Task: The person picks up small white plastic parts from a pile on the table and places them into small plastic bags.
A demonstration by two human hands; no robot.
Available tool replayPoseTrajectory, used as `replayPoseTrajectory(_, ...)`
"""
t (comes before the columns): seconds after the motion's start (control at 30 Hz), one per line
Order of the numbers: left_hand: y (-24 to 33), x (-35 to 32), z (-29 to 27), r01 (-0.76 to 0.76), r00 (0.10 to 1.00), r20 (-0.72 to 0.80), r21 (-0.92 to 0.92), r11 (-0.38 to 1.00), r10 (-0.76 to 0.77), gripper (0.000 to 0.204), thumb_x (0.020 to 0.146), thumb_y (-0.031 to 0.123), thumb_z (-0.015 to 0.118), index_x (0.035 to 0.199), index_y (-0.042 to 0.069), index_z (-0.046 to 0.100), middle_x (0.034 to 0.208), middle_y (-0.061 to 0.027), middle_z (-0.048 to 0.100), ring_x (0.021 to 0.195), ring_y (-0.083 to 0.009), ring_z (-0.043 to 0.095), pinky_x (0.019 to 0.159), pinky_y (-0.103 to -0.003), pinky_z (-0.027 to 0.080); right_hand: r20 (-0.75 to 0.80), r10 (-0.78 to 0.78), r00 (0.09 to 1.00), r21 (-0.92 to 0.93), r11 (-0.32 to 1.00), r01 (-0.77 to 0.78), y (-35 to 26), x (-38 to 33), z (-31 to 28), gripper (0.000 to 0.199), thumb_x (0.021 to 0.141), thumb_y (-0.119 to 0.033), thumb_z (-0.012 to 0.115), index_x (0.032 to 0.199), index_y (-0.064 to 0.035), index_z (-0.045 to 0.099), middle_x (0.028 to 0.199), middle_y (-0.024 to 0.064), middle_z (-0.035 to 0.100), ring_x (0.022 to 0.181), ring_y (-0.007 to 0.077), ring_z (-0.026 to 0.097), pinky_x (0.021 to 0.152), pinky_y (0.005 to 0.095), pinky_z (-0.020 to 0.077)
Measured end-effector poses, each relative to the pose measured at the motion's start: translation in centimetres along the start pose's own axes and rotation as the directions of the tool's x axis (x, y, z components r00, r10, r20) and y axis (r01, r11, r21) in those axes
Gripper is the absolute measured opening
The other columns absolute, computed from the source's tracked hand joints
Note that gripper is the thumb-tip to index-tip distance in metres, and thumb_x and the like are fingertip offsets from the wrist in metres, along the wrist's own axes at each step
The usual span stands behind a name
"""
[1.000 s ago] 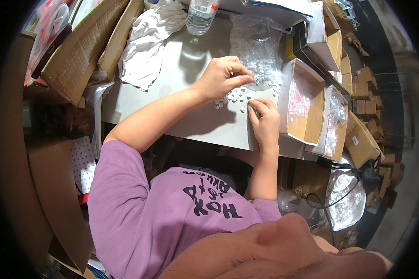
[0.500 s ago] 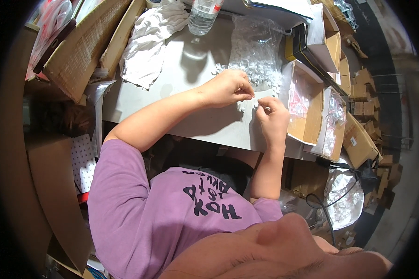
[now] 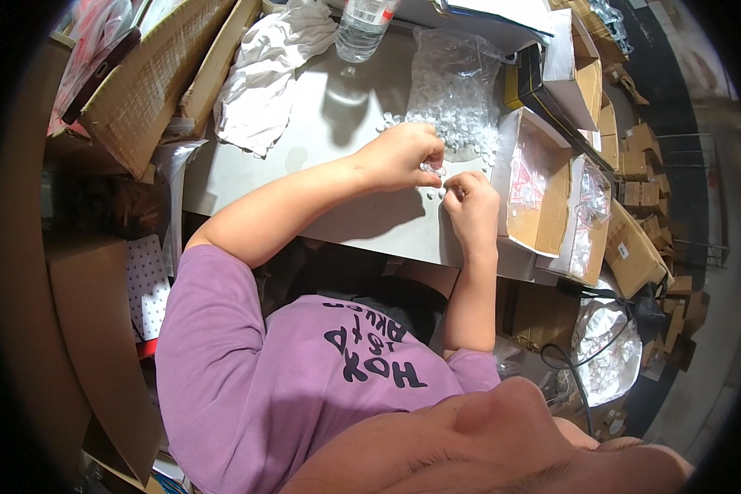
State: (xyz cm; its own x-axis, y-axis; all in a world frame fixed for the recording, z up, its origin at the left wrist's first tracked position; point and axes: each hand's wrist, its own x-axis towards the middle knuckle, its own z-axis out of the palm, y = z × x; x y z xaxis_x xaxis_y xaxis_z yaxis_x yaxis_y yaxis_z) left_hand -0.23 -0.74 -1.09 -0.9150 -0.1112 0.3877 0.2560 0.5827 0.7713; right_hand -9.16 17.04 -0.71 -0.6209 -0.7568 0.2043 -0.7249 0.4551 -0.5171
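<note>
The small white pieces (image 3: 436, 177) lie loose on the grey surface (image 3: 329, 140), just in front of the clear plastic bag (image 3: 455, 86), and you are working one between both hands. Your left hand (image 3: 403, 156) is curled, fingertips pinched on a piece at the edge of the scatter. Your right hand (image 3: 472, 206) is likewise closed narrow, thumb and forefinger meeting just beside the left; whether it holds a piece of its own cannot be told.

Judgement on handling: the pieces look light, hard and smooth, likely to skid on the bare surface and easy to drop, so take each one by its rim with the fingertips.

The bag is thin, crinkled film, heaped with the same pieces. Right of the bag stand open cardboard boxes (image 3: 543, 198) holding small clear packets. Left of the bag lies a crumpled white cloth (image 3: 263, 82); beyond the bag stands a clear plastic bottle (image 3: 366, 29).
</note>
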Motion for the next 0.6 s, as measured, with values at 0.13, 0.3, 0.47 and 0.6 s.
replayPoseTrajectory(0.13, 0.0, -0.1, 0.2, -0.015, 0.999, 0.035, 0.036, 0.999, 0.013, 0.025, 0.067, 0.017, 0.078, 0.079, 0.002, 0.061, 0.079, -0.0113, 0.056, 0.076, -0.0280, 0.058, 0.066, -0.036, 0.046, 0.003, 0.056, 0.998, 0.066, 0.996, -0.056, -0.3, 0.2, -0.7, 0.012, 0.069, 0.001, 0.061, 0.081, -0.0002, 0.066, 0.080, 0.0142, 0.063, 0.068, 0.0271, 0.062, 0.065, 0.0333, 0.0505)
replayPoseTrajectory(0.3, 0.2, -0.1, 0.1, 0.020, 0.999, 0.044, 0.036, 0.999, -0.022, 0.026, 0.067, 0.017, 0.078, 0.079, 0.002, 0.061, 0.081, -0.0117, 0.056, 0.078, -0.0286, 0.057, 0.068, -0.037, 0.046, 0.051, 0.117, 0.992, 0.201, 0.972, -0.125, -1.6, -0.3, -2.1, 0.011, 0.070, 0.001, 0.061, 0.081, 0.0022, 0.065, 0.080, 0.0133, 0.063, 0.065, 0.0209, 0.063, 0.063, 0.0294, 0.0509)
replayPoseTrajectory(0.47, -0.1, -0.2, 0.2, 0.016, 0.999, 0.049, 0.043, 0.999, -0.018, 0.025, 0.067, 0.017, 0.077, 0.080, 0.002, 0.061, 0.081, -0.0118, 0.056, 0.079, -0.0290, 0.057, 0.068, -0.037, 0.046, 0.132, 0.025, 0.991, 0.131, 0.991, -0.042, -1.8, -0.9, -0.9, 0.012, 0.070, 0.002, 0.062, 0.082, 0.0011, 0.064, 0.083, 0.0138, 0.062, 0.071, 0.0252, 0.063, 0.065, 0.0327, 0.0511)
replayPoseTrajectory(0.6, 0.0, -0.1, 0.2, 0.011, 0.998, 0.058, 0.048, 0.999, -0.014, 0.025, 0.066, 0.017, 0.077, 0.080, 0.002, 0.062, 0.081, -0.0120, 0.056, 0.080, -0.0296, 0.057, 0.069, -0.038, 0.046, 0.122, 0.017, 0.992, 0.085, 0.996, -0.027, -1.5, -1.1, -0.5, 0.012, 0.070, 0.001, 0.063, 0.081, 0.0010, 0.064, 0.083, 0.0144, 0.062, 0.072, 0.0262, 0.062, 0.066, 0.0336, 0.0507)
